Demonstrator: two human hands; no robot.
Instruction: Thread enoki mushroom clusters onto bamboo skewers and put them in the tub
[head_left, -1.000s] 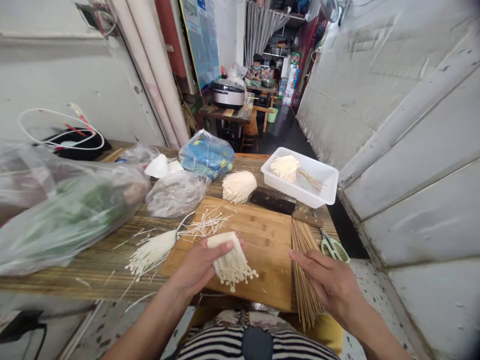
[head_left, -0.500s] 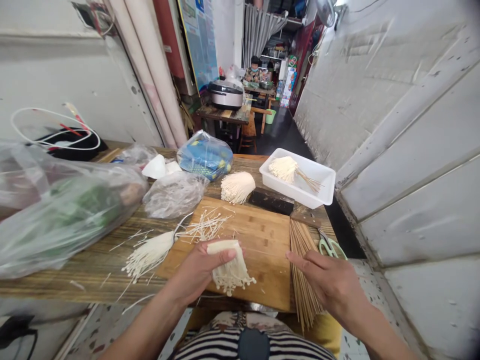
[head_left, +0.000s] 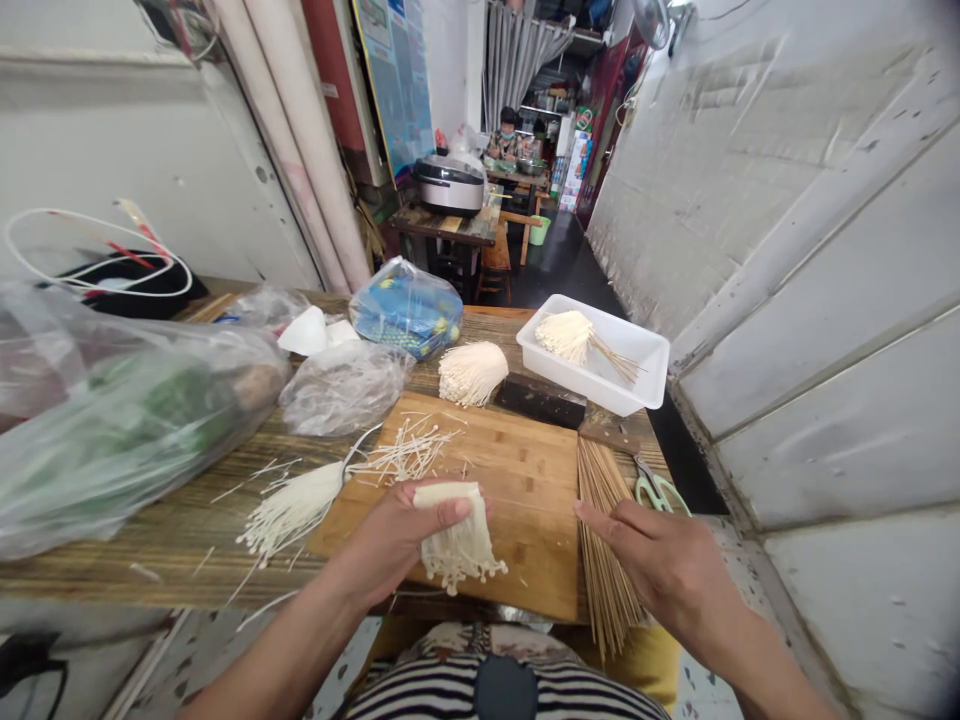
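My left hand (head_left: 431, 520) grips a small flat bundle of enoki mushrooms (head_left: 461, 550) over the wooden cutting board (head_left: 525, 460), thumb on top, caps hanging toward me. My right hand (head_left: 660, 550) is closed in a pinch at the board's right edge. From its fingertips a thin, faint bamboo skewer (head_left: 536, 501) seems to reach toward the bundle; its far end is hard to see. Beneath and beside that hand lies a sheaf of bamboo skewers (head_left: 604, 560). Loose enoki stems (head_left: 412, 447) are scattered on the board, and a larger enoki clump (head_left: 292, 510) lies at its left edge.
A white tray (head_left: 649, 385) holds skewered enoki. Another enoki bunch (head_left: 472, 373) stands behind the board beside a dark block (head_left: 541, 400). Scissors (head_left: 660, 492) lie at right. Plastic bags (head_left: 127, 420) crowd the left. Farther back, a person (head_left: 506, 140) sits at a table.
The view has shifted very slightly. Both hands keep almost the same pose, with the enoki bundle still in my left hand.
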